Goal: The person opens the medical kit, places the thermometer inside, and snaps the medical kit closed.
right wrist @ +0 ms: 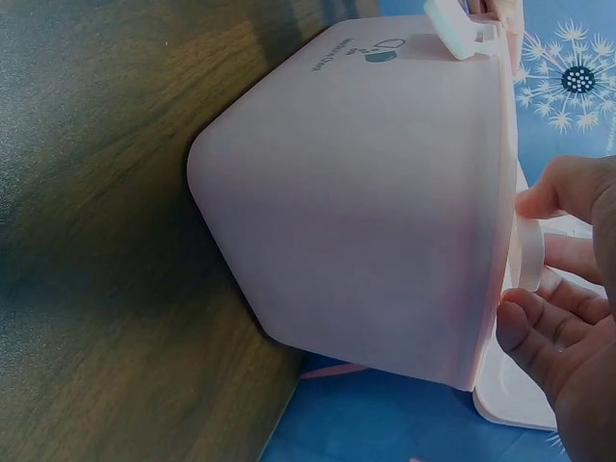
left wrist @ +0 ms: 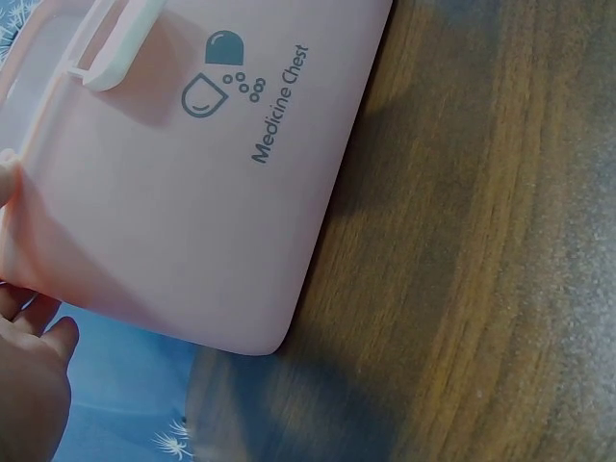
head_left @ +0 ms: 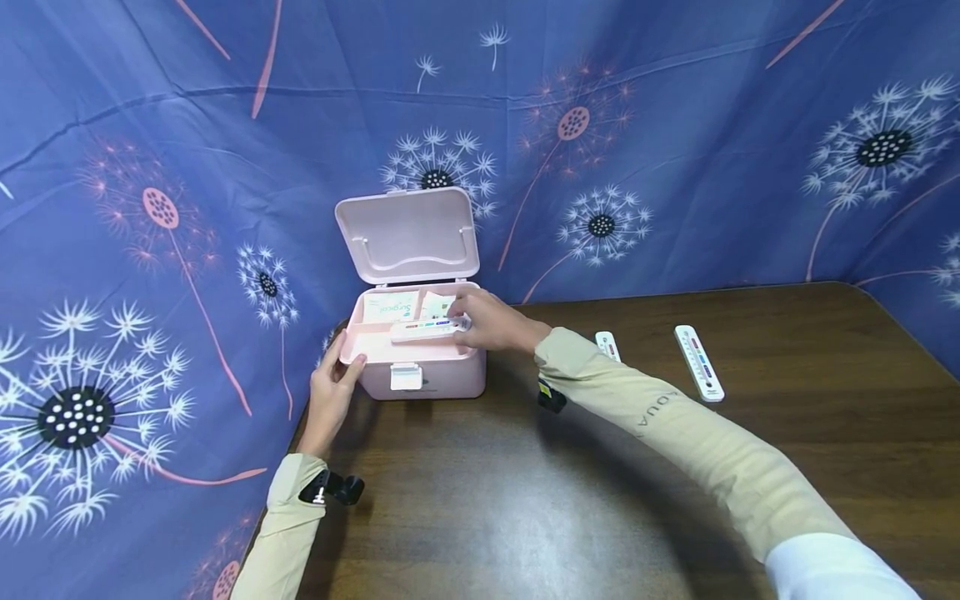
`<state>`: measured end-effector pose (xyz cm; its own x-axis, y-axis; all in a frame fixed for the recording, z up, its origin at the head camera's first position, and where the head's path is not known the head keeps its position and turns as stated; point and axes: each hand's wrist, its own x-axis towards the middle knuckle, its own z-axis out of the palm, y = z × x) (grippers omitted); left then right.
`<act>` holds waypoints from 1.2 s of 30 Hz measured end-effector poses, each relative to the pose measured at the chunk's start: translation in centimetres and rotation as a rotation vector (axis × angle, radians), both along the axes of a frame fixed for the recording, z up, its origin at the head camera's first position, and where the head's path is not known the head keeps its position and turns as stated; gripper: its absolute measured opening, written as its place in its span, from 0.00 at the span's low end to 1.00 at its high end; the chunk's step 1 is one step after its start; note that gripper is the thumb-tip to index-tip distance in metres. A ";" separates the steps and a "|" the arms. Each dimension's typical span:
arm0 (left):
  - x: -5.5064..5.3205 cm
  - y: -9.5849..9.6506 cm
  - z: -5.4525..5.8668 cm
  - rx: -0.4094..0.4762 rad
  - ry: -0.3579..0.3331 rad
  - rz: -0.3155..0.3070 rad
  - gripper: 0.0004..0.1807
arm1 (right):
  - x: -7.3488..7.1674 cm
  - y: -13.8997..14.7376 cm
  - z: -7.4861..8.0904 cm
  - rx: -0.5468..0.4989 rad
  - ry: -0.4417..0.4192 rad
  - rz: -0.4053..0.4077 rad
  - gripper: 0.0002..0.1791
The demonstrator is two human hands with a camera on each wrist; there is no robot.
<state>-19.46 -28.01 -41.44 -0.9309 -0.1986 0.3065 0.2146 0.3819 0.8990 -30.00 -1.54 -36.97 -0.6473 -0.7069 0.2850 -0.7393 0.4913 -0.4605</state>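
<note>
A pink medicine chest stands on the table near the cloth backdrop, its lid raised and leaning back. My left hand grips the chest's left side, thumb at the front rim; in the left wrist view that hand shows only in part. My right hand pinches one end of a white wall thermometer, which lies lengthwise across the chest's opening. From the right wrist view, the thermometer sits between thumb and fingers close over the rim. A white latch hangs on the chest's front.
Inside the chest's back compartments are a packet printed "Surgical" and another small packet. Two more white thermometers lie on the brown table: one at the right, the other partly behind my right sleeve. A blue dandelion-print cloth hangs behind.
</note>
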 end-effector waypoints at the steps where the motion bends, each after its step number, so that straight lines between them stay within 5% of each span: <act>1: 0.0 0.0 0.0 -0.001 0.002 -0.001 0.32 | 0.0 -0.1 0.0 0.001 -0.001 -0.001 0.17; 13: 0.0 -0.3 -0.2 0.024 0.011 -0.019 0.32 | 0.1 -0.7 -0.5 0.051 0.071 -0.035 0.14; 25: -0.2 -0.5 -0.2 0.029 0.018 -0.029 0.32 | 0.5 -1.8 -0.8 0.105 0.235 -0.086 0.08; 36: -0.1 -0.4 -0.2 0.018 0.010 -0.019 0.32 | 1.1 -2.2 -1.0 0.124 0.268 -0.117 0.03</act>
